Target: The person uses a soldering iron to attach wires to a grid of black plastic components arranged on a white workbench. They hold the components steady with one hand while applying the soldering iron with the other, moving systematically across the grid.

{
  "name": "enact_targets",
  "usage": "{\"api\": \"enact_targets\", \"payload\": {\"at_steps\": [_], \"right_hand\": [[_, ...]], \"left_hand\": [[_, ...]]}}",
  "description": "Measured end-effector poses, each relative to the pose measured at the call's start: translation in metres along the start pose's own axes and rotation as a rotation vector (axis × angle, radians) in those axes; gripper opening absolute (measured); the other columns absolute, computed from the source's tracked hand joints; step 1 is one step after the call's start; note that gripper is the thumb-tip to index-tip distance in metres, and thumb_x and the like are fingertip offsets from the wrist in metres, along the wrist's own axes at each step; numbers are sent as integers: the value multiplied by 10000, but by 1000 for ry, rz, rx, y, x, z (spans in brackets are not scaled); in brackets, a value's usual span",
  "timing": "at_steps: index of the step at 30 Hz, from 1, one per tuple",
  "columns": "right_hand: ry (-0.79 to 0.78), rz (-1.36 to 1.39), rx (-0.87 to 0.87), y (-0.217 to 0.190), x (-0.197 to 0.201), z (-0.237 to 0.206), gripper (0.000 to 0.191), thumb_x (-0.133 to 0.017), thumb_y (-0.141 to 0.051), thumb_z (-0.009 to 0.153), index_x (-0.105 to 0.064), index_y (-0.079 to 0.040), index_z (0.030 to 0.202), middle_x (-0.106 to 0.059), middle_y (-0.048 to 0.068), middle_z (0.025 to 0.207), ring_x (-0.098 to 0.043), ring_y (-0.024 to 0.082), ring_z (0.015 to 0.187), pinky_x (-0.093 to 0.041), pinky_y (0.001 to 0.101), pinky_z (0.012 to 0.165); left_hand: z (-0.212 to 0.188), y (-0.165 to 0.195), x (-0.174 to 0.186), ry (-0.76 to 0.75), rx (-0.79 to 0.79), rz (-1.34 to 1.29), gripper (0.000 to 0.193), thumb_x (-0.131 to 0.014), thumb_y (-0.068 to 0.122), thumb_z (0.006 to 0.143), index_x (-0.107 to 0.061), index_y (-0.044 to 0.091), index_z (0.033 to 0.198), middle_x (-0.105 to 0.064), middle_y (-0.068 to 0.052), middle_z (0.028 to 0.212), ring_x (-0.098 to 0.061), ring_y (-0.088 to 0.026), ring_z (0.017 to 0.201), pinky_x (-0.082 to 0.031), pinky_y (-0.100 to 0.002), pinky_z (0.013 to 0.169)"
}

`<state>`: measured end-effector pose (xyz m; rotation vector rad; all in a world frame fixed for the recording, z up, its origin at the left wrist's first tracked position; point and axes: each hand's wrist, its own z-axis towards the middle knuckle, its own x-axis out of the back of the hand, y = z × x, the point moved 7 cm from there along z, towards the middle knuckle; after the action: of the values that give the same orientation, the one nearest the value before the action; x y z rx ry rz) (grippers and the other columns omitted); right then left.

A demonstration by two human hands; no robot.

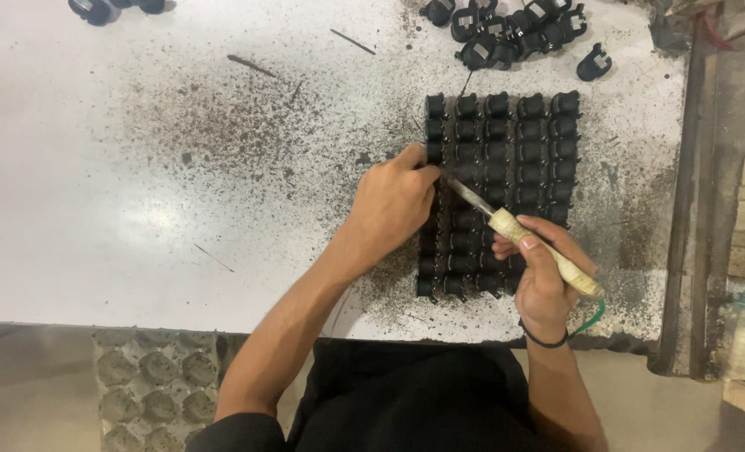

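A: In the head view, what are the hands on?

B: The left hand (393, 205) rests on the left edge of a rectangular block of small black moulded plastic parts (519, 138), set in tight rows and columns on the white, speckled worktable (121, 192). Its fingers are curled together, pinching or pressing one piece at the block's upper left; I cannot tell which. The right hand (544, 280) is clamped around the pale wooden handle of a thin metal scraping tool (523, 233), whose blade runs up and left to meet the parts just beside the left fingertips.

A: How far along does the work look?

B: Judging by the dark shavings and dust (247, 125) spread over the table around the block, a good deal of scraping seems done. The blade sits about a third of the way down the left column. Which rows are finished I cannot tell; they all look alike from here.

A: What else is about?

B: A loose heap of similar black parts (506, 33) lies at the top, well apart from the block, with one stray piece (594, 63) beside it. More black pieces (96, 8) show at the top left edge. A grey egg-carton-like tray (150, 389) sits below the table's near edge.

A: Anything in the way?

B: Nothing blocks the blade; only the left hand covers part of the left column.
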<state>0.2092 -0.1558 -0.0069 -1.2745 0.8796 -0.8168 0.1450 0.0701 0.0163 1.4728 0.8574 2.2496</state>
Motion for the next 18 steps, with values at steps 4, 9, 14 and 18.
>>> {"api": "enact_targets", "payload": {"at_steps": [4,9,14,18], "right_hand": [[0,15,22,-1,0,1,276,-563,-36,1025,-637,121,1239,-724,260,1061,-735,283,868,-618,362,769],[-22,7,25,-1,0,1,268,-574,-31,1021,-640,127,1228,-715,259,1058,-734,289,867,-620,373,759],[-29,-19,36,-1,-1,3,272,-577,-42,1023,-645,117,1232,-721,259,1051,-739,287,870,-623,374,749],[-78,-14,-41,-6,3,8,281,-580,-50,1026,-647,112,1246,-723,260,1046,-731,285,865,-612,374,764]], "left_hand": [[0,-3,1,19,-1,-2,121,-671,34,833,-760,17,913,-658,-129,928,-702,-347,702,-585,-459,630],[-1,-3,-3,22,-15,11,115,-663,17,846,-743,-5,926,-657,-130,939,-712,-327,697,-592,-434,617],[-1,-8,-16,-22,-16,46,85,-648,8,871,-697,-24,932,-643,-163,929,-706,-332,668,-587,-428,572],[7,1,-9,17,-25,96,102,-644,14,827,-664,-3,925,-641,-176,924,-701,-355,672,-582,-448,569]]}}
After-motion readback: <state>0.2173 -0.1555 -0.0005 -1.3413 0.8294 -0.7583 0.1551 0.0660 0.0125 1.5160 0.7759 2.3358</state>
